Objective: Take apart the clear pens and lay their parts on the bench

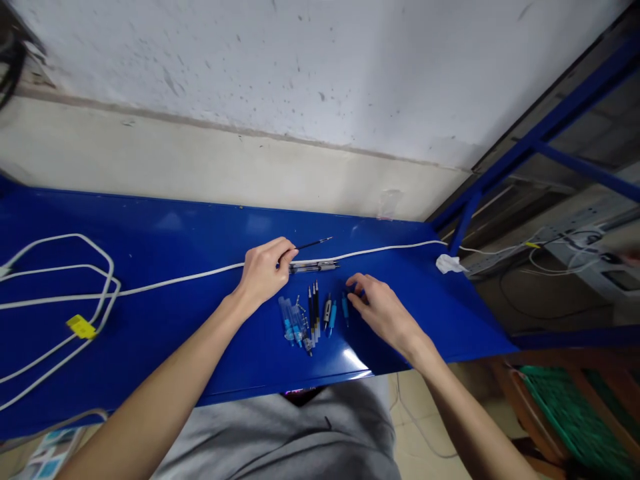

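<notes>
My left hand (267, 270) is closed on a thin dark pen refill (315, 243), its metal tip pointing right. Just below that hand lie assembled clear pens (315, 267) along a white cable. My right hand (377, 303) has its fingers curved and apart, beside a blue pen part (345, 310); whether a fingertip touches it I cannot tell. Between the hands are several dark refills (313, 310), clear-and-blue pen barrels (290, 320), small springs or tips (303, 313), a grey-white pen front (327, 311) and another blue pen part (333, 317).
The blue table (175, 333) meets a wall (250, 153) at the back. A white cable (175, 281) crosses it, looped at left with a yellow tag (81, 327). Crumpled white tissue (450, 264) lies at right by a blue metal frame (465, 220).
</notes>
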Motion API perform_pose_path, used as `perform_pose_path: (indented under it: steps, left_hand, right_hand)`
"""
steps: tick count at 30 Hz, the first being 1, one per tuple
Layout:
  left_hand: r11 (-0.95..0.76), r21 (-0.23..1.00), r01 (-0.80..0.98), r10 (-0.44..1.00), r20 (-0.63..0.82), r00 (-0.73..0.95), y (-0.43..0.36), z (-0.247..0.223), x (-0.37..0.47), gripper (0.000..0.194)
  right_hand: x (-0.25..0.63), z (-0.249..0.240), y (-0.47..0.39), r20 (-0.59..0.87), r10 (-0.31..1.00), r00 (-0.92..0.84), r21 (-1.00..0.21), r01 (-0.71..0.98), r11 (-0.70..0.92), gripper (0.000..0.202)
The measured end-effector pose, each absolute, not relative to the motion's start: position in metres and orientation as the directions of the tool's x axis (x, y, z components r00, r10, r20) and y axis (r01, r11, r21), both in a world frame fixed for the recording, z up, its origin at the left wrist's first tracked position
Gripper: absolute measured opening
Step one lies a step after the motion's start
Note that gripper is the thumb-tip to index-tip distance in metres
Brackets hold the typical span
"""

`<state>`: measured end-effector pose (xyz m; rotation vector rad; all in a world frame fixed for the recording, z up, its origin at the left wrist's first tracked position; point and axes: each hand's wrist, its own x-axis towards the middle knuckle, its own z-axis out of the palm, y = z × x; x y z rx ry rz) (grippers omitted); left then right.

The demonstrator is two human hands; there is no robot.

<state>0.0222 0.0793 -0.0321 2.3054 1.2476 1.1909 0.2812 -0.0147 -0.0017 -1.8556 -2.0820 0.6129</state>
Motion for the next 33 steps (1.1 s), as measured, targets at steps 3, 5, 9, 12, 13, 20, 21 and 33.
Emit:
perform_pose_path:
  steps: [3, 5, 9, 12, 13, 20, 21, 33]
  left_hand:
    - [-0.622, 0.576, 0.531, 0.774, 0.553, 0.307, 0.079, -0.032, 0.024, 0.025]
    - [-0.643, 0.591, 0.486, 0.761, 0.565, 0.32, 0.078, -0.031, 0.026, 0.025]
    - [-0.707, 0.592, 0.387, 0.707, 0.582, 0.402, 0.074, -0.03, 0.031, 0.026]
    - [-0.715, 0.598, 0.362, 0.698, 0.585, 0.412, 0.072, -0.03, 0.032, 0.026]
    - [-0.707, 0.607, 0.363, 0.706, 0.582, 0.403, 0.072, -0.03, 0.033, 0.024]
    - [-0.63, 0.623, 0.463, 0.771, 0.572, 0.28, 0.077, -0.031, 0.029, 0.031]
    - [-0.597, 0.631, 0.495, 0.793, 0.558, 0.244, 0.077, -0.03, 0.028, 0.029]
    - [-0.361, 0.567, 0.74, 0.92, 0.345, 0.185, 0.07, -0.009, 0.021, 0.009]
  right_hand:
    - [0.281, 0.007, -0.01, -0.039, 0.994, -0.103, -0.595, 0.801, 0.06, 0.023]
    - [0.278, 0.013, 0.0, 0.045, 0.995, -0.091, -0.715, 0.693, 0.096, 0.032]
    - [0.257, 0.015, 0.031, 0.13, 0.98, -0.152, -0.966, 0.203, 0.16, 0.055]
    - [0.246, 0.007, 0.057, 0.139, 0.973, -0.184, -0.99, -0.03, 0.136, 0.04]
    - [0.246, 0.004, 0.065, 0.15, 0.979, -0.14, -0.988, -0.062, 0.143, 0.039]
    - [0.268, -0.011, 0.079, 0.077, 0.997, -0.008, -0.997, -0.028, 0.077, 0.041]
    - [0.267, -0.012, 0.075, 0.035, 0.994, -0.105, -0.997, 0.06, 0.041, 0.042]
    - [0.257, -0.021, 0.063, -0.008, 0.903, -0.429, -0.902, 0.393, 0.179, 0.025]
